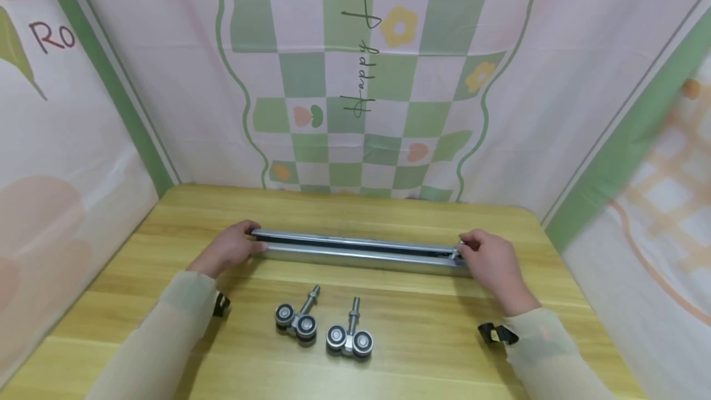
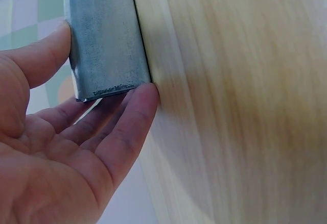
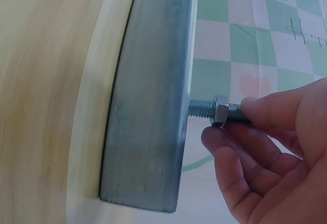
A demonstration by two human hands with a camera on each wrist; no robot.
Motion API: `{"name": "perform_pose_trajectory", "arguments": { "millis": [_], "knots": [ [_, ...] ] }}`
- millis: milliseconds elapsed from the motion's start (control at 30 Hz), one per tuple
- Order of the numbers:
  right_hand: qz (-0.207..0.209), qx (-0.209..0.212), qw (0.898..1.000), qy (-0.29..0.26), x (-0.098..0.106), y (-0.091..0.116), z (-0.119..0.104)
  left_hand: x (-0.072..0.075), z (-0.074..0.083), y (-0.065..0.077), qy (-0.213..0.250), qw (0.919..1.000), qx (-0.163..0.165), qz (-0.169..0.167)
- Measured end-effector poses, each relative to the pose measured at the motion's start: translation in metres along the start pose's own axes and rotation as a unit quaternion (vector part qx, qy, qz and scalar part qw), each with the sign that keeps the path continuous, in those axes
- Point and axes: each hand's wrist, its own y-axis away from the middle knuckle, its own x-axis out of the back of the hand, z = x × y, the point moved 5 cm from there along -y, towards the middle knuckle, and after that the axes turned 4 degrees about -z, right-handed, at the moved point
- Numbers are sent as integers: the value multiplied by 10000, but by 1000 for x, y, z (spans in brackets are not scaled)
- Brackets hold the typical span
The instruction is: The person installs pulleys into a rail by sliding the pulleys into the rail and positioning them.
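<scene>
A metal channel rail point(image 1: 355, 258) lies across the table with its slot facing up. At its left end my left hand point(image 1: 233, 245) grips it, the thumb on the upper edge and the fingers round the end point(image 2: 110, 45). My right hand point(image 1: 494, 264) pinches a threaded bolt point(image 3: 203, 108) with a hex nut point(image 3: 220, 110) between thumb and fingers. That bolt stands up out of the slot near the rail's right end; whatever it joins inside is hidden by the wall. Two roller trolleys, a left one point(image 1: 297, 320) and a right one point(image 1: 350, 339), lie in front of the rail.
The wood-grain table point(image 1: 422, 338) reaches back to a patterned cloth point(image 1: 355, 79). Side cloths stand at left point(image 1: 66, 141) and right point(image 1: 639, 202). Black straps, on the left wrist point(image 1: 221, 305) and right wrist point(image 1: 497, 333), show below the sleeves.
</scene>
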Motion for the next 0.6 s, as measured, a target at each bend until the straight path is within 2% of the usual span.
{"name": "perform_pose_trajectory", "arguments": {
  "millis": [600],
  "knots": [
    [-223, 159, 9996, 79, -17, -11, -30, 0, -2, -1, -17, 10000, -27, 39]
  ]
}}
